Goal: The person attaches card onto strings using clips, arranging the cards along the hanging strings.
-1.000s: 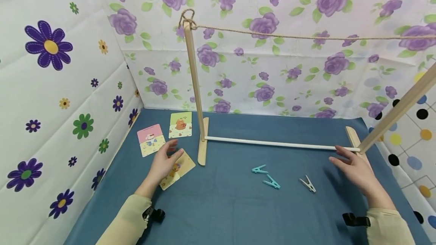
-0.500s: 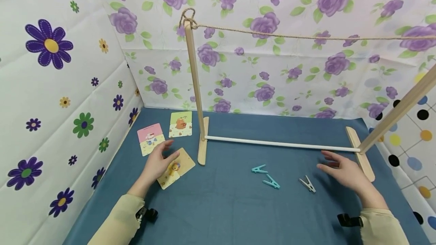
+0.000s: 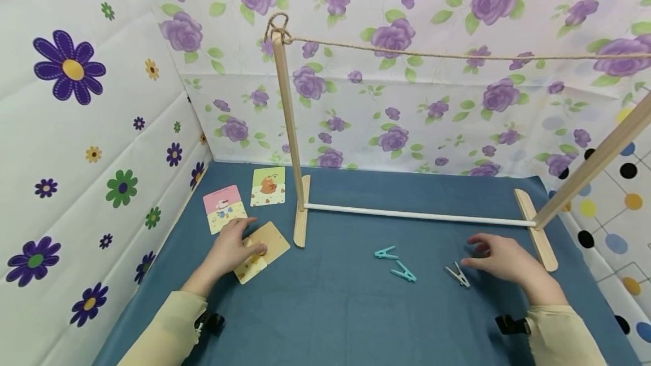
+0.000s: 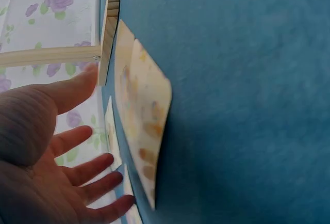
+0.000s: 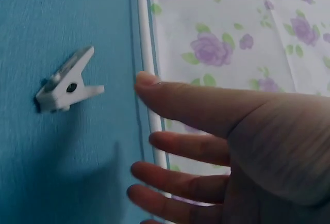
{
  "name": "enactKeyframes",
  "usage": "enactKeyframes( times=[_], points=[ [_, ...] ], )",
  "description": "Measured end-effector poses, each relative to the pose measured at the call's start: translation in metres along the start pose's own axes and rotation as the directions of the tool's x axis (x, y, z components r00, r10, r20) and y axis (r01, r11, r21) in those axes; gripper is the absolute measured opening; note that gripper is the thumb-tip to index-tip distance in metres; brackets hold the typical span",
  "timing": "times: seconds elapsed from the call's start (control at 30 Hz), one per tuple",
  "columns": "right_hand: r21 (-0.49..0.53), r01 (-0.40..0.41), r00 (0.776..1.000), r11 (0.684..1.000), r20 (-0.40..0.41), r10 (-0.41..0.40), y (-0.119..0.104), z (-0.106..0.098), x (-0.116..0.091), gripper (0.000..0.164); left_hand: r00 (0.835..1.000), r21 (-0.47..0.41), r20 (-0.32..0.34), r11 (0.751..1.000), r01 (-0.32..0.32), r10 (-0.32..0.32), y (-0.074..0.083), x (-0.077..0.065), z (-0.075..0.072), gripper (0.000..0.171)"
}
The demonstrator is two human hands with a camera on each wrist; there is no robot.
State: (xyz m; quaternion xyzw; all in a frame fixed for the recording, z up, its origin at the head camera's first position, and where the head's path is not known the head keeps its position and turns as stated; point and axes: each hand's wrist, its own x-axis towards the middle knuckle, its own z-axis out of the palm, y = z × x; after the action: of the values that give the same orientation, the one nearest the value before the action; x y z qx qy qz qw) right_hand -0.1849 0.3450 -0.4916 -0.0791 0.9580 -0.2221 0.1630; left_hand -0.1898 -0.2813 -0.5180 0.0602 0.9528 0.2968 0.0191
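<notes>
My left hand (image 3: 226, 253) hovers over a yellow card (image 3: 276, 240) that lies tilted on the blue cloth. Its thumb overlaps the card's picture in the head view; in the left wrist view the fingers are spread and hold nothing. Beyond it lie a pink-and-yellow card (image 3: 222, 195) and a green-and-white card (image 3: 268, 177). My right hand (image 3: 500, 261) is in the air just right of a white clothespin (image 3: 463, 280), thumb and fingers apart and nothing between them. Left of that clothespin lie two teal clothespins, one (image 3: 380, 253) behind the other (image 3: 409, 278).
A wooden stand rises at the back, with a left post (image 3: 289, 123), a right post (image 3: 595, 160) and a white rod (image 3: 407, 214) low between them. A twine line (image 3: 432, 54) runs across the top. Flowered cloth walls (image 3: 356, 117) close off the back and sides.
My right hand has come left and toward me, away from the rod's right end to beside the white clothespin. My left hand has drawn back a little to the left over the yellow card.
</notes>
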Motion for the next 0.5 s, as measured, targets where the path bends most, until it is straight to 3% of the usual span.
enactKeyframes(
  times=[0.3,0.5],
  points=[
    [-0.043,-0.042,0.995,0.998,0.093,0.046,-0.016,0.000,0.005,0.075,0.998,0.123,0.066,0.992,0.016,-0.024,0.006,0.000,-0.002,0.079],
    [-0.075,-0.065,0.989,0.995,0.131,0.075,-0.031,0.004,0.006,0.070,0.994,0.166,0.084,0.984,0.060,-0.075,0.009,0.000,-0.003,0.077]
  ],
)
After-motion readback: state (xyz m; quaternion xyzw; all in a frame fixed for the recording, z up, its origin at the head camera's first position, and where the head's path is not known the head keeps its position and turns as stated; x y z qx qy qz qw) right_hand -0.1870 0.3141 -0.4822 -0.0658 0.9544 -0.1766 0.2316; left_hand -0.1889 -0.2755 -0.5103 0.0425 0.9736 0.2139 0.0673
